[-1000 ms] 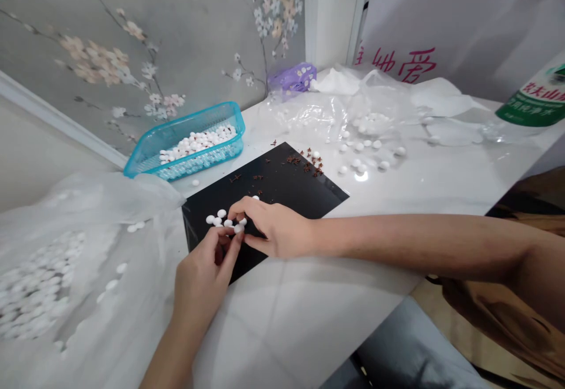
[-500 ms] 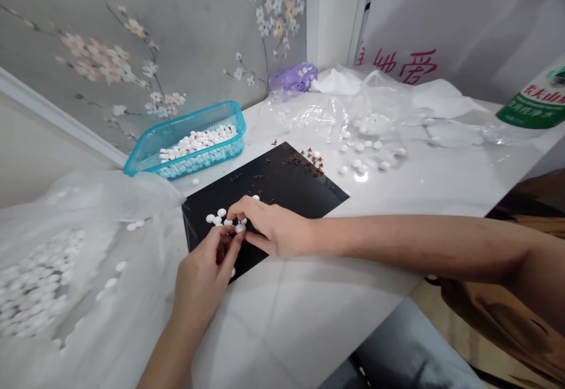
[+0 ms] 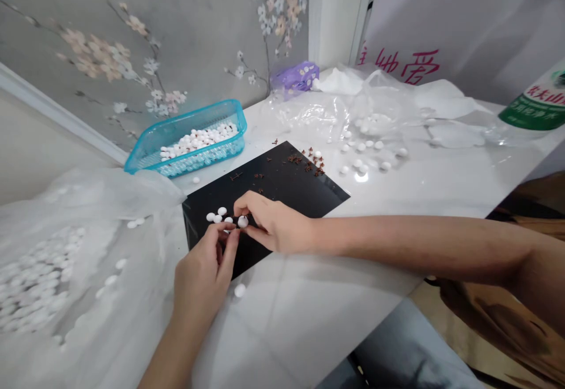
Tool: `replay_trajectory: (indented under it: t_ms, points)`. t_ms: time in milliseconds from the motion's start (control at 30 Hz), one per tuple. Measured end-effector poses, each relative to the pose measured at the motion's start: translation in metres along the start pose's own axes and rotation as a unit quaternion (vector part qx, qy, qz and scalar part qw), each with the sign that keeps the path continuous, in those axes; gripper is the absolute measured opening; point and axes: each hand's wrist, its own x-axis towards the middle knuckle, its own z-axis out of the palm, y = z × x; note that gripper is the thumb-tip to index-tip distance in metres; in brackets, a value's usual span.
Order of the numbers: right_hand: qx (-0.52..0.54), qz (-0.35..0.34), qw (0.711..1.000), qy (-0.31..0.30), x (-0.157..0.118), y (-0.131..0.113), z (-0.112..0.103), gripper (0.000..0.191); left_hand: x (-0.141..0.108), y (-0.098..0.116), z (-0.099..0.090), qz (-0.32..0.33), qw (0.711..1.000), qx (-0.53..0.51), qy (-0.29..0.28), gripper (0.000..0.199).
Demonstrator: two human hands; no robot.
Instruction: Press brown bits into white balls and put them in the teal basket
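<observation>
Over the black mat, my right hand is bent with its thumb and forefinger pinching a small white ball. A tiny dark bit shows at the top of this ball. My left hand is close beside it, thumb and forefinger nearly meeting; a sliver of white shows by these fingers, but I cannot make out what they hold. Several loose white balls lie on the mat just beyond my left fingers. Small reddish-brown pieces are scattered at the mat's far corner. Another ball rests on the white table near my left wrist.
A blue basket with many white balls stands against the wall. Clear plastic bags, more loose balls and a purple packet lie behind. At left is a bag of balls; at far right, a large green-labelled bottle.
The pinched ball has moved slightly up and away from my left fingertips, along with my right fingers. A loose ball near my left wrist has shifted off the mat's edge onto the table.
</observation>
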Motion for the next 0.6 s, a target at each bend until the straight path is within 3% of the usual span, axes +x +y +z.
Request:
replay_trajectory:
  t_ms: [67, 133, 233, 300, 400, 600]
  points:
    - [0.008, 0.018, 1.000, 0.018, 0.000, 0.000, 0.000, 0.025, -0.005, 0.003, 0.000, 0.038, 0.999, 0.034, 0.005, 0.027]
    - [0.016, 0.035, 0.999, 0.032, 0.001, 0.000, -0.001, 0.025, -0.010, 0.006, 0.002, 0.127, 0.990, 0.065, -0.009, 0.026]
    - [0.014, 0.053, 0.998, 0.042, 0.002, 0.000, -0.001, 0.025, -0.015, 0.009, 0.005, 0.266, 0.959, 0.094, -0.025, 0.028]
    - [0.010, 0.060, 0.997, 0.038, 0.003, 0.001, -0.001, 0.025, -0.017, 0.009, 0.007, 0.321, 0.941, 0.104, -0.018, 0.029]
    - [0.012, 0.061, 0.998, 0.033, 0.003, 0.002, 0.000, 0.025, -0.017, 0.008, 0.008, 0.358, 0.927, 0.112, 0.000, 0.030]
    - [0.019, 0.041, 0.998, 0.033, 0.002, 0.002, 0.000, 0.024, -0.014, 0.007, 0.007, 0.340, 0.935, 0.098, 0.020, 0.037]
